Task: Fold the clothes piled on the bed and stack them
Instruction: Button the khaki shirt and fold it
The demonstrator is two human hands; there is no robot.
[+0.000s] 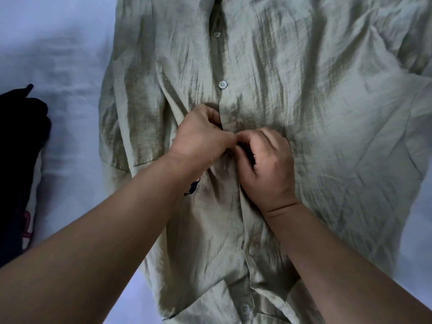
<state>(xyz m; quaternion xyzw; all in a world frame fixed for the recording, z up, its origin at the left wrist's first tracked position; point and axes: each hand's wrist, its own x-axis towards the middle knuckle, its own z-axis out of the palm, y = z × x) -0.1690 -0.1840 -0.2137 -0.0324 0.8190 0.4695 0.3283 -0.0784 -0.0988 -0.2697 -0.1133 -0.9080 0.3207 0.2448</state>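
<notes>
- We look down on a bed (70, 54) covered with a pale, bluish-white sheet that shows along the left side and the lower left of the frame.
- A light green shirt (292, 101) lies spread front-up across the centre and right of the frame, crinkled all over, running from the top edge to the bottom edge.
- Its button strip runs down the middle; we see one button (217, 34) near the top, a second button (223, 84) lower down, and another button (245, 308) at the bottom edge.
- A small dark embroidered logo (193, 187) sits on the shirt just below our left wrist.
- Our left hand (201, 139) comes in from the lower left, fingers curled, pinching the shirt's button strip at the centre of the frame.
- Our right hand (266, 164) comes in from the lower right, fingers also curled on the same strip.
- The two hands are close together, thumbs and fingertips touching over the strip; what lies between the fingertips is hidden.
- Both forearms are bare.
- At the left edge lies a dark garment (18, 146), with a bit of red print near its lower part; we cannot tell what kind of garment it is.
</notes>
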